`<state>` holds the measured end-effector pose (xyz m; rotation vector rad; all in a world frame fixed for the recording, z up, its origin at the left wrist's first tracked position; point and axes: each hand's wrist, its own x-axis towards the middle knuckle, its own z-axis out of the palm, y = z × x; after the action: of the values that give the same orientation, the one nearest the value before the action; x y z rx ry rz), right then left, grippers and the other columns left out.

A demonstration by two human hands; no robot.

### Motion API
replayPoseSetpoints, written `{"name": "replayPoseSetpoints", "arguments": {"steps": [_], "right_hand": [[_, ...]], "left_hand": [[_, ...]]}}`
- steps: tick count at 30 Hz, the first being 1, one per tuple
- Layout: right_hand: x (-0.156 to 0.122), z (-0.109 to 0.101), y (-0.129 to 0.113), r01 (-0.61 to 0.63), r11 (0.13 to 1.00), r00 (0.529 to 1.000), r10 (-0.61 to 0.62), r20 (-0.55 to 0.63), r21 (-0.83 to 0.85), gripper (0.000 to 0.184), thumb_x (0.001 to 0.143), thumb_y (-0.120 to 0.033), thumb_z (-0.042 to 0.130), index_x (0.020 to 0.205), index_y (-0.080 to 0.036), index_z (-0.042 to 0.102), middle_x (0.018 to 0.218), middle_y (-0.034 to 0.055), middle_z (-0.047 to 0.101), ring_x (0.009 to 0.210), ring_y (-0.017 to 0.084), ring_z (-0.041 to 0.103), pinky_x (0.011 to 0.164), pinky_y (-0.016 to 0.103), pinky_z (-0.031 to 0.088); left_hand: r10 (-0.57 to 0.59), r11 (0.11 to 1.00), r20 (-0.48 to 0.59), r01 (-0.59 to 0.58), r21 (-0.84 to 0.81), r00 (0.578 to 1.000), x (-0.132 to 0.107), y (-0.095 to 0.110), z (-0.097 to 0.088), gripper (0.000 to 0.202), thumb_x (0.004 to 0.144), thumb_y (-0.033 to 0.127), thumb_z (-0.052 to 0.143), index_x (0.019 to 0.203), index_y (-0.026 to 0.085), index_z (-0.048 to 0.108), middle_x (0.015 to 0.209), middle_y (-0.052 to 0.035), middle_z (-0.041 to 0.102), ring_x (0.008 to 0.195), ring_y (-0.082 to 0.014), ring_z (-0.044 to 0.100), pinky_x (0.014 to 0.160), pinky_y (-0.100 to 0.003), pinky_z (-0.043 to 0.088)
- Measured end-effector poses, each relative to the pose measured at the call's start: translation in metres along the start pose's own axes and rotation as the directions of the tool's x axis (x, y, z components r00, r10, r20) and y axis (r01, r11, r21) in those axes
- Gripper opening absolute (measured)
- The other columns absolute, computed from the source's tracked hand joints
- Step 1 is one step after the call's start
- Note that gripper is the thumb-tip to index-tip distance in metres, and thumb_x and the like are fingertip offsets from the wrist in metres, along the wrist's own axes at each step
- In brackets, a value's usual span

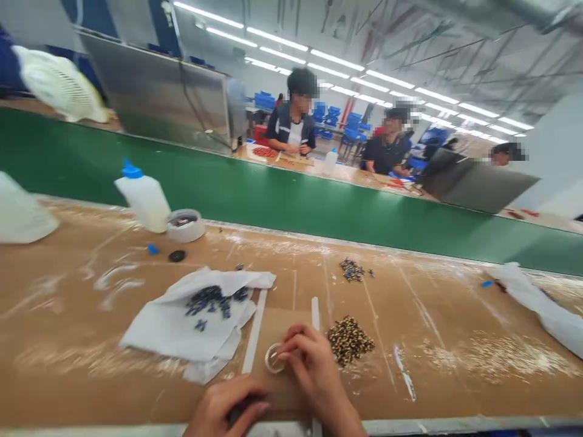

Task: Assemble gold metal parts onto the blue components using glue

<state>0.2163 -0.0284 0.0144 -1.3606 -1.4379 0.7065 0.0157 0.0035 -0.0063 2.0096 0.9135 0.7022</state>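
My right hand (314, 370) rests on the brown table near its front edge, fingers curled, fingertips pinched at a small clear ring-shaped cap (273, 358). My left hand (228, 409) is low at the edge, fingers closed around something dark that I cannot make out. Just right of my right hand lies a pile of small dark and gold parts (350, 341). To the left, a white cloth (195, 321) carries several small dark blue parts (212, 300).
A white squeeze bottle with a blue cap (143, 197) and a tape roll (185, 225) stand at the back left. A green conveyor belt (282, 200) runs behind the table. Other people sit working beyond it. White plastic bags lie at both ends.
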Motion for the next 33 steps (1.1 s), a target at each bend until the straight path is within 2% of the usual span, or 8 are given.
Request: {"name": "replayPoseSetpoints", "arguments": {"steps": [3, 5, 7, 10, 15, 22, 33], "right_hand": [[-0.013, -0.012, 0.003, -0.105, 0.984, 0.990, 0.117, -0.076, 0.142, 0.016, 0.093, -0.029, 0.062, 0.082, -0.021, 0.069, 0.090, 0.0034, 0.068, 0.087, 0.016, 0.062, 0.079, 0.026, 0.046], [-0.024, -0.017, 0.009, -0.194, 0.954, 0.959, 0.233, -0.163, 0.227, 0.018, 0.093, -0.035, 0.062, 0.085, -0.021, 0.069, 0.084, 0.0022, 0.067, 0.080, 0.015, 0.061, 0.073, 0.025, 0.046], [-0.036, -0.017, 0.014, -0.238, 0.926, 0.919, 0.312, -0.241, 0.294, 0.019, 0.091, -0.038, 0.064, 0.088, -0.021, 0.069, 0.079, 0.0010, 0.066, 0.073, 0.014, 0.059, 0.069, 0.024, 0.047], [-0.054, -0.009, 0.017, -0.237, 0.900, 0.886, 0.355, -0.300, 0.366, 0.019, 0.090, -0.038, 0.066, 0.090, -0.020, 0.069, 0.083, 0.0014, 0.068, 0.070, 0.012, 0.059, 0.067, 0.023, 0.048], [-0.070, 0.004, 0.012, -0.246, 0.916, 0.882, 0.347, -0.319, 0.316, 0.017, 0.088, -0.036, 0.068, 0.088, -0.020, 0.070, 0.086, 0.0031, 0.070, 0.073, 0.013, 0.063, 0.067, 0.023, 0.051], [-0.071, 0.004, 0.010, -0.238, 0.943, 0.913, 0.299, -0.278, 0.233, 0.017, 0.087, -0.036, 0.069, 0.087, -0.019, 0.070, 0.087, 0.0064, 0.073, 0.078, 0.018, 0.069, 0.073, 0.030, 0.057], [-0.072, 0.004, 0.013, -0.139, 0.978, 0.964, 0.170, -0.206, 0.157, 0.005, 0.091, -0.023, 0.064, 0.092, -0.021, 0.068, 0.090, 0.0052, 0.072, 0.085, 0.017, 0.069, 0.075, 0.029, 0.056]], "left_hand": [[-0.116, 0.993, 0.088, 0.118, -0.010, 0.989, -0.004, 0.018, -0.003, 0.011, 0.091, 0.027, 0.063, 0.091, 0.021, 0.072, 0.083, -0.0009, 0.073, 0.077, -0.0148, 0.066, 0.071, -0.021, 0.049], [-0.151, 0.988, 0.100, 0.154, -0.028, 0.983, -0.003, 0.027, -0.003, 0.008, 0.089, 0.022, 0.064, 0.092, 0.020, 0.071, 0.084, -0.0009, 0.073, 0.079, -0.0148, 0.064, 0.072, -0.022, 0.046], [-0.141, 0.989, 0.112, 0.146, -0.034, 0.984, -0.003, 0.031, 0.000, 0.007, 0.089, 0.020, 0.065, 0.091, 0.018, 0.071, 0.084, -0.0011, 0.072, 0.078, -0.0146, 0.062, 0.071, -0.023, 0.043], [-0.092, 0.995, 0.111, 0.096, -0.030, 0.989, -0.003, 0.031, 0.005, 0.008, 0.088, 0.020, 0.065, 0.090, 0.016, 0.072, 0.081, -0.0020, 0.071, 0.074, -0.0141, 0.060, 0.069, -0.024, 0.041], [-0.032, 0.998, 0.105, 0.038, -0.047, 0.994, -0.003, 0.028, 0.010, 0.011, 0.090, 0.020, 0.062, 0.093, 0.015, 0.072, 0.079, -0.0031, 0.070, 0.068, -0.0130, 0.058, 0.065, -0.023, 0.041], [0.010, 1.000, 0.100, -0.007, -0.025, 0.995, -0.001, 0.029, 0.011, 0.015, 0.092, 0.023, 0.060, 0.090, 0.015, 0.072, 0.078, -0.0039, 0.071, 0.069, -0.0143, 0.060, 0.067, -0.024, 0.043], [0.040, 0.999, 0.096, -0.037, -0.033, 0.995, 0.000, 0.030, 0.011, 0.013, 0.092, 0.020, 0.059, 0.088, 0.014, 0.070, 0.078, -0.0036, 0.071, 0.068, -0.0140, 0.061, 0.067, -0.024, 0.044]]}}
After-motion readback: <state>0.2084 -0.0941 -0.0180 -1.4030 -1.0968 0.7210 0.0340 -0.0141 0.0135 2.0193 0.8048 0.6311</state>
